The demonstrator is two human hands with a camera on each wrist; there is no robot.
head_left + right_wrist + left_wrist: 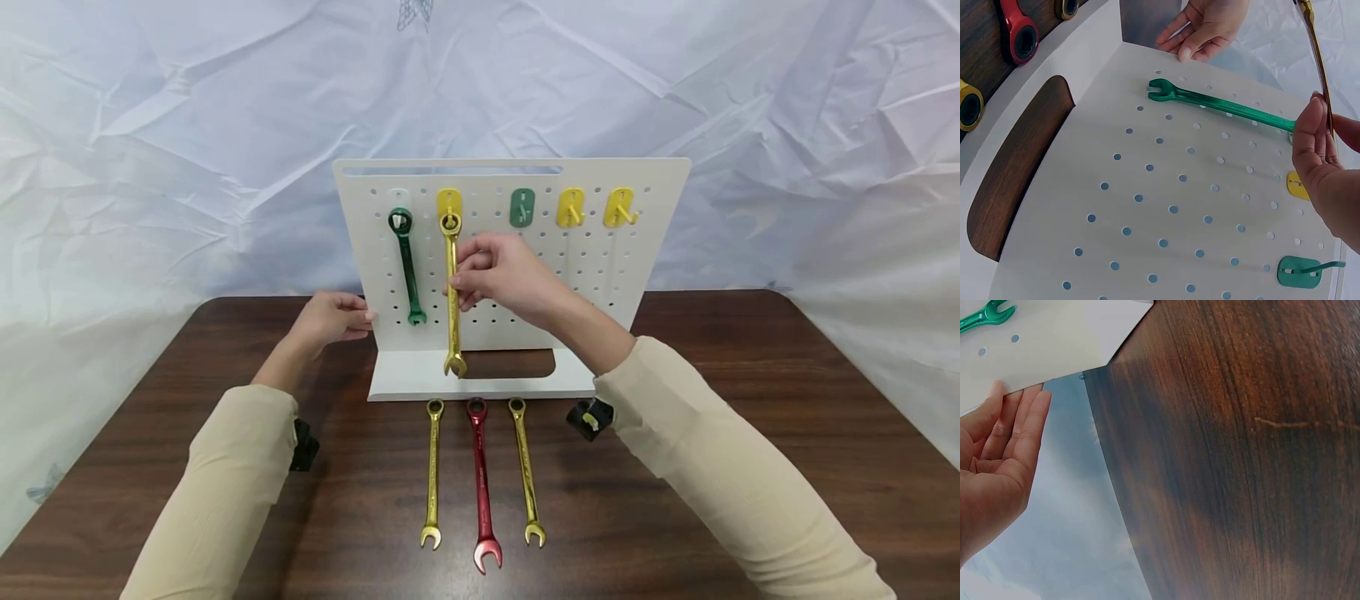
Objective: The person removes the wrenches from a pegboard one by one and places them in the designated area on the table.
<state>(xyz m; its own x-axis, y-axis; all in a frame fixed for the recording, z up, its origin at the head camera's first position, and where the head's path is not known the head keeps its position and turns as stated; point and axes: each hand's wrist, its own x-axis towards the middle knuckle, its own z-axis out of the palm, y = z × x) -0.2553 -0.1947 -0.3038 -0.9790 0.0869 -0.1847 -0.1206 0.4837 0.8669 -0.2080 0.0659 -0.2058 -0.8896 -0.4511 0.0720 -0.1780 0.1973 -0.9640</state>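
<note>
By the right hand point(506, 275), a gold wrench point(453, 292) is pinched, its upper end at a yellow hook point(449, 198); by the left hand point(330, 319), the pegboard point(592, 267) is gripped at its edge; between, a green wrench point(408, 271) is hung

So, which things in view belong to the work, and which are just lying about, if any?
Likely the job: held yellow wrench, two other yellow wrenches, red wrench, green wrench, pegboard, hooks.

Background, no loose clutter seen: table, cloth, wrist cameras.
</note>
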